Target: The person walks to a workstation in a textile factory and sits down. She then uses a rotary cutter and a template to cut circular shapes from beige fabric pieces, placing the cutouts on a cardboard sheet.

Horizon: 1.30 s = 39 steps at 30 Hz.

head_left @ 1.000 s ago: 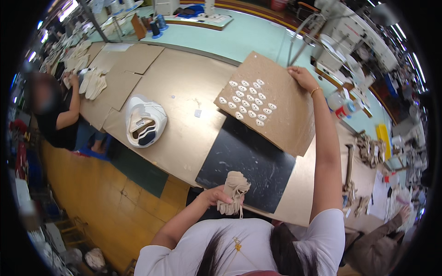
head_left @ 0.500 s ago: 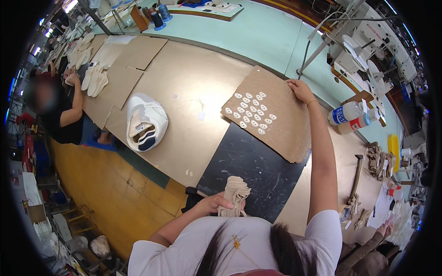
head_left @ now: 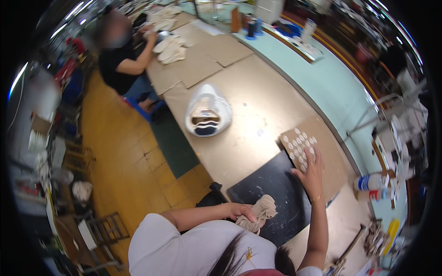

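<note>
Near my body, my left hand [head_left: 243, 212] is closed around a stack of beige fabric pieces [head_left: 263, 209]. My right hand [head_left: 313, 174] reaches over a brown cardboard sheet [head_left: 329, 172] with its fingers spread. Its fingertips are beside rows of small white oval patches [head_left: 298, 146] lying on the sheet; whether they touch any is blurred. The cardboard overlaps a black board [head_left: 276, 191] on the table, and part of the board lies under my left hand's fabric.
A white rounded container [head_left: 209, 110] with an opening stands on the tan tabletop [head_left: 258, 96]. Two bottles [head_left: 369, 182] are at the right, thread spools [head_left: 251, 28] at the back. A co-worker [head_left: 126, 60] sits at the far left by pale fabric pieces [head_left: 170, 49].
My right hand has left the cardboard's far edge and come back over the white ovals, fingers spreading. My view has swung left. The left hand keeps hold of the fabric stack.
</note>
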Tool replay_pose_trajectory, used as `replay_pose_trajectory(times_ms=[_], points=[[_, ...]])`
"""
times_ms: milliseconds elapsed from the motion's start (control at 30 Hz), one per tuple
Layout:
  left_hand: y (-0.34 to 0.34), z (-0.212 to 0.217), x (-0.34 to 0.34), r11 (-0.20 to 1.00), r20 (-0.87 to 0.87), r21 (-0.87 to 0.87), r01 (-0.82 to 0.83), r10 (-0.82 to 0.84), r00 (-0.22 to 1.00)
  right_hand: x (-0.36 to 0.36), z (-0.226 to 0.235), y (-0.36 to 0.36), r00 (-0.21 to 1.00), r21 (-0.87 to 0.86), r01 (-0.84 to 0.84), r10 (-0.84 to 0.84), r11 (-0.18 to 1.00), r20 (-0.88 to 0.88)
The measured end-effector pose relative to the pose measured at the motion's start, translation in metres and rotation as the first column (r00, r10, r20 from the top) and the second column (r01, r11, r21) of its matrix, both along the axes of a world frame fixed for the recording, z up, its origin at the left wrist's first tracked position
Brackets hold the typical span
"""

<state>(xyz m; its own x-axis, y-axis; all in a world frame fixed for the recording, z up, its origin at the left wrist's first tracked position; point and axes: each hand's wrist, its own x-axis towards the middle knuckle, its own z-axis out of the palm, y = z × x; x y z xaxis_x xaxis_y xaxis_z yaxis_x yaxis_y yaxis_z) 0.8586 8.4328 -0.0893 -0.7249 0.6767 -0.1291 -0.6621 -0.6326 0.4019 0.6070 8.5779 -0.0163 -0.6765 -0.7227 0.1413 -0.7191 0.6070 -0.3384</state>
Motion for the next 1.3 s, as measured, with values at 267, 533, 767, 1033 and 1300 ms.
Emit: replay_pose_trajectory(times_ms=[267,533,767,1033,1300], points=[[0.002,-0.012,0.000,0.997,0.010,0.069,-0.037,0.037,0.999,0.089,0.005,0.056,0.960,-0.234,0.264,-0.232,0.936,0.155],[0.002,0.027,-0.017,0.977,0.066,-0.143,-0.160,0.171,0.983,0.160,0.031,0.094,0.838,-0.414,0.418,-0.167,0.808,0.519],[0.020,0.049,-0.024,0.965,-0.011,-0.254,-0.071,0.070,0.997,0.180,0.044,0.110,0.807,-0.523,0.441,-0.067,0.729,0.586],[0.021,0.032,-0.009,0.989,0.027,0.130,0.072,-0.076,0.997,0.177,0.062,0.093,0.835,-0.458,0.241,0.058,0.855,0.548],[0.031,0.029,-0.006,0.993,0.020,0.027,0.116,-0.116,0.993,0.170,0.055,0.088,0.804,-0.381,0.154,0.108,0.911,0.584]])
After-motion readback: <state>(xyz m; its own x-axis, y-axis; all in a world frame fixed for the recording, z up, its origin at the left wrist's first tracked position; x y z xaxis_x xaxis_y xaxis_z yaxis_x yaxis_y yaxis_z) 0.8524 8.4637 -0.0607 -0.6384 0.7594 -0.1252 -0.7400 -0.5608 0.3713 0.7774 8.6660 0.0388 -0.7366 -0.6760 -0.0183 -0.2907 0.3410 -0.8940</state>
